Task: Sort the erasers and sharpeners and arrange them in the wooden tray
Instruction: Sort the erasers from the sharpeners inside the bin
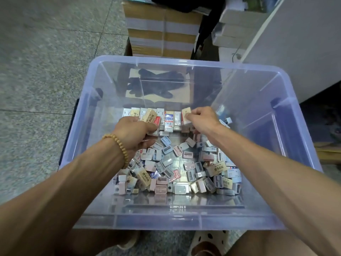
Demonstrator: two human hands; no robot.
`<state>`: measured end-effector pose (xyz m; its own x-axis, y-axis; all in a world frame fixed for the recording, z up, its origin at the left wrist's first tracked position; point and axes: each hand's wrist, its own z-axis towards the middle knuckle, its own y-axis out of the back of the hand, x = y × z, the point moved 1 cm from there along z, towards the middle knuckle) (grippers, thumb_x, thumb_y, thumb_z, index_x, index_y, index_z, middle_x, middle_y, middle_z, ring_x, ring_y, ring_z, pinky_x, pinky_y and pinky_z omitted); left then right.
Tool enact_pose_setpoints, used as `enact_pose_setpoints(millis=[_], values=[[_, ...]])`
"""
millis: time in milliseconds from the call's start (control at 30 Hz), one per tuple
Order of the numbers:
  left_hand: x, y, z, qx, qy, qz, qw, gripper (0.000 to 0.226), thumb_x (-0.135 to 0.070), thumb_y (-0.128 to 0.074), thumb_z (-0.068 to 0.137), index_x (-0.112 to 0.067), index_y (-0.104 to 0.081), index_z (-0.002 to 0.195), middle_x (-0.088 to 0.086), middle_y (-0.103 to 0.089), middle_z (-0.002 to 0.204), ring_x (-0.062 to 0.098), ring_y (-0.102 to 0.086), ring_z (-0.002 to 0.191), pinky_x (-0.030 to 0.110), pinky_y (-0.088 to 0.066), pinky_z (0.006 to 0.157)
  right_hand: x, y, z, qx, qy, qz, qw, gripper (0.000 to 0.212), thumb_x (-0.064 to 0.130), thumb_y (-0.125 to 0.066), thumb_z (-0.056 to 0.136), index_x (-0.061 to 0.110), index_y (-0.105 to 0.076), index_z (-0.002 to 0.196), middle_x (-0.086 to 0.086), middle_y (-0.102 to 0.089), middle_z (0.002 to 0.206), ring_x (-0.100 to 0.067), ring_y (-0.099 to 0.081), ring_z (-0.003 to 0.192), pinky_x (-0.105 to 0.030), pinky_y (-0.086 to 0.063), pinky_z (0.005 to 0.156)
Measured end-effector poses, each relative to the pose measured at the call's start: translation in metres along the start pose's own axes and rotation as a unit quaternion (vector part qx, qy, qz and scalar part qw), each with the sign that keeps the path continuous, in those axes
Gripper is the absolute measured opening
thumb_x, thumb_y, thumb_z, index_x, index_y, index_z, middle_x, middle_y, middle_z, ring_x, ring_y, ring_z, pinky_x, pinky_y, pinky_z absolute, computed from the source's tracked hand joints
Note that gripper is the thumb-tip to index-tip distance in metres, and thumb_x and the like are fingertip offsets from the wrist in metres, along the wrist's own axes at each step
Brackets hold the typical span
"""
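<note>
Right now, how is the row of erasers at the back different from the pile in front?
The row stands upright, packed side by side along the bin's far wall; the pile lies jumbled at all angles. The row is mostly paper-wrapped erasers; the pile is mostly small pink, blue and grey sharpeners with a few tan erasers. Both sit inside the bin.

Clear bluish bin [295,126], full of pink, grey-blue and white sharpeners [166,161]; tan erasers [218,168] with dark writing; red, white and blue row [168,119] at back; tan beads [120,145]; speckled grey floor [46,71]; brown-and-white striped boxes [162,32]
</note>
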<state>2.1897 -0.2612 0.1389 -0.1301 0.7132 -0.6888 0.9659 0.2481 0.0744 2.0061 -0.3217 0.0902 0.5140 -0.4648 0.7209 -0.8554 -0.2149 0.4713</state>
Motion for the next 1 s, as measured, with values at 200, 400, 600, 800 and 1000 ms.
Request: enact_pose_setpoints(millis=[200, 400, 600, 800, 1000], values=[[-0.002, 0.001, 0.002, -0.007, -0.01, -0.015, 1.0, 0.014, 0.0, -0.069, 0.084, -0.003, -0.056, 0.09, 0.016, -0.068, 0.089, 0.02, -0.066, 0.066, 0.022, -0.05, 0.043, 0.001, -0.019, 0.015, -0.035, 0.001, -0.051, 0.998, 0.021, 0.023, -0.081, 0.083, 0.009, -0.067, 0.076, -0.005, -0.073, 0.082, -0.021, -0.071, 0.077, -0.038, -0.059, 0.078], [-0.005, -0.002, 0.004, -0.001, -0.01, -0.014, 1.0, 0.011, -0.002, -0.068, 0.085, -0.001, -0.06, 0.092, 0.015, -0.069, 0.089, 0.022, -0.067, 0.072, 0.024, -0.051, 0.047, -0.009, -0.019, 0.0, -0.077, 0.169, -0.206, 0.961, 0.025, 0.038, -0.075, 0.082, 0.02, -0.061, 0.094, 0.001, -0.058, 0.099, -0.015, -0.057, 0.088, -0.033, -0.05, 0.079], [-0.007, -0.006, 0.002, 0.006, -0.005, -0.018, 1.0, 0.009, -0.001, -0.067, 0.086, -0.004, -0.058, 0.087, 0.014, -0.069, 0.086, 0.02, -0.066, 0.07, 0.025, -0.055, 0.052, -0.015, -0.036, -0.003, -0.023, 0.288, -0.33, 0.899, 0.042, 0.041, -0.075, 0.083, 0.016, -0.058, 0.111, 0.0, -0.044, 0.111, -0.019, -0.041, 0.105, -0.033, -0.042, 0.092], [-0.007, -0.007, 0.001, 0.022, 0.006, -0.034, 0.999, 0.02, -0.002, -0.069, 0.085, 0.002, -0.061, 0.103, 0.016, -0.07, 0.089, 0.021, -0.068, 0.07, 0.027, -0.058, 0.056, -0.007, -0.042, 0.004, -0.035, 0.302, -0.35, 0.886, 0.032, 0.032, -0.069, 0.089, 0.013, -0.056, 0.112, -0.006, -0.048, 0.112, -0.023, -0.045, 0.103, -0.043, -0.046, 0.09], [-0.005, -0.014, 0.002, 0.026, 0.0, -0.024, 0.999, 0.014, -0.001, -0.068, 0.086, -0.003, -0.056, 0.092, 0.014, -0.067, 0.087, 0.021, -0.067, 0.072, 0.025, -0.056, 0.052, 0.017, -0.017, -0.017, -0.009, 0.193, -0.137, 0.971, 0.019, 0.026, -0.056, 0.097, 0.014, -0.069, 0.091, -0.001, -0.065, 0.089, -0.012, -0.055, 0.084, -0.033, -0.043, 0.08]])
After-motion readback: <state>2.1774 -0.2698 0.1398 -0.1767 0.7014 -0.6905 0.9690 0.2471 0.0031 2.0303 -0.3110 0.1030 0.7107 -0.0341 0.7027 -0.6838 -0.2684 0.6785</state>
